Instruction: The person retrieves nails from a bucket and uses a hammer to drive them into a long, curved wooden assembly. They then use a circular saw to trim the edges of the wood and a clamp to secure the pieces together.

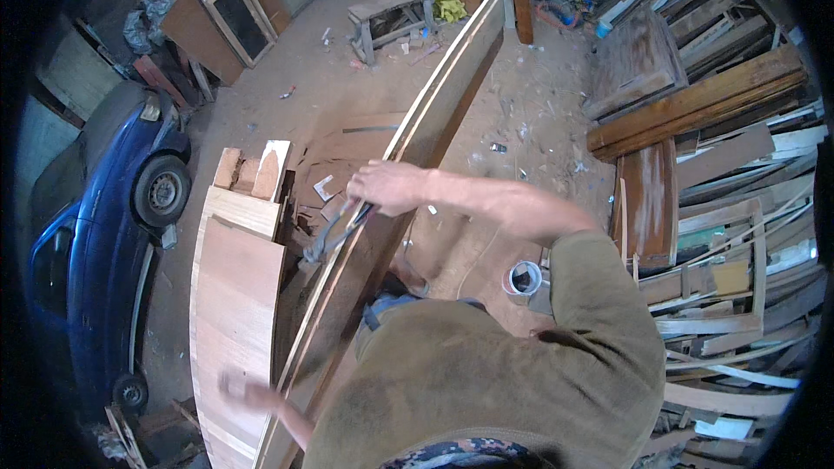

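A long wooden panel (445, 126) stands on its edge and runs from the far middle down to the lower left, beside my body. My right hand (387, 187) reaches across to its top edge with fingers curled down. Below those fingers shows a narrow grey-blue object (328, 239), its kind unclear, partly over the edge. My left hand (248, 393) is smeared by motion above a pale wooden sheet (234, 295) on the left of the panel. Whether the left hand touches the sheet, I cannot tell.
A blue car (109, 243) stands at the left. A small wooden bench (395, 2) is at the back, and a bucket (521, 280) stands by my right elbow. Wood pieces (730, 252) pile up along the right, with a thick brown beam (695, 104) among them.
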